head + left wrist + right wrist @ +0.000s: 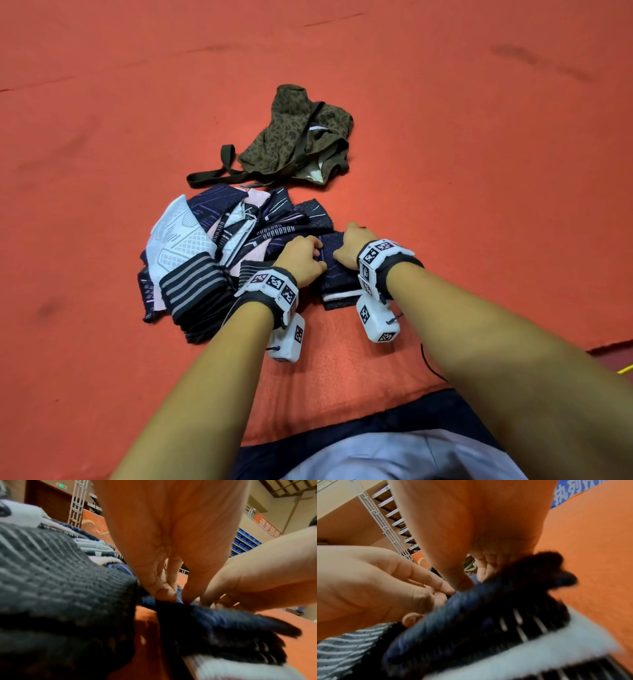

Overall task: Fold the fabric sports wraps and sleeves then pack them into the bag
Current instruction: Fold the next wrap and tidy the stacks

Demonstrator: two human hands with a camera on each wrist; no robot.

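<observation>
Our left hand (303,257) and right hand (352,245) each pinched the dark blue sleeve (337,274). It looked soft, light and floppy, so edges seemed best.

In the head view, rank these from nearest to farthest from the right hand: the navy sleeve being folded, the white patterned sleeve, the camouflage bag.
From the right hand:
1. Navy sleeve, under its grip, directly below the hand.
2. White patterned sleeve, at the pile's left side.
3. Camouflage bag, beyond the pile, farther up the red mat.
</observation>
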